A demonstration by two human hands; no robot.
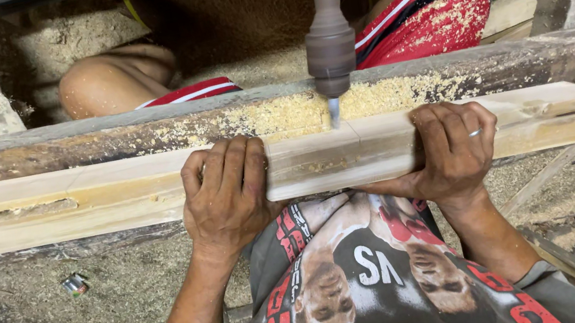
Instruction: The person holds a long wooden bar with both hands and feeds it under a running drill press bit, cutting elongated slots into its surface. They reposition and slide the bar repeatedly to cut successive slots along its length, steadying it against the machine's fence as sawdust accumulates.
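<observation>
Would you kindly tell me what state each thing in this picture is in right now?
Wooden beam: lying flat on the bench, a slot cut near its left end.
Drill bit: upright, tip at the beam's top face; spinning or not cannot be told.
Left hand: gripping the beam from the near side.
Right hand: gripping the beam, a ring on one finger.
Bench: dusted with sawdust.
</observation>
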